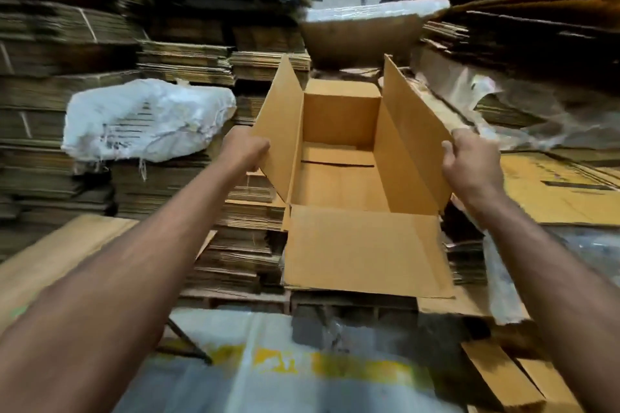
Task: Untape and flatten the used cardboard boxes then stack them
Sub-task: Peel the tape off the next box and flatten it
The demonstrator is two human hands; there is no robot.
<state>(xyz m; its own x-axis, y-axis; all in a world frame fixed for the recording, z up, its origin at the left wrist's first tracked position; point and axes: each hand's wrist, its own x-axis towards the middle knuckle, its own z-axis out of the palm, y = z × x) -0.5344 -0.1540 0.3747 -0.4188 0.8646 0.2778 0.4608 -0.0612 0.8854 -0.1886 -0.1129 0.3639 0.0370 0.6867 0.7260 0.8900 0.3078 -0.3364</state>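
Note:
An open brown cardboard box (339, 178) is held up in front of me with its opening toward the camera. Its long side flaps stand up and its near flap (365, 251) hangs down toward me. My left hand (246, 149) grips the left side flap near its lower edge. My right hand (473, 161) grips the top edge of the right side flap. A dark seam line runs across the box's inner bottom. Stacks of flattened cardboard (248, 231) lie under and behind the box.
Tall piles of flattened boxes (67, 43) fill the left and back. A white woven sack (147, 117) rests on the left pile. Yellowish flat cardboard sheets (557, 191) lie at the right. Plastic sheeting (268, 379) with yellow print covers the floor near me.

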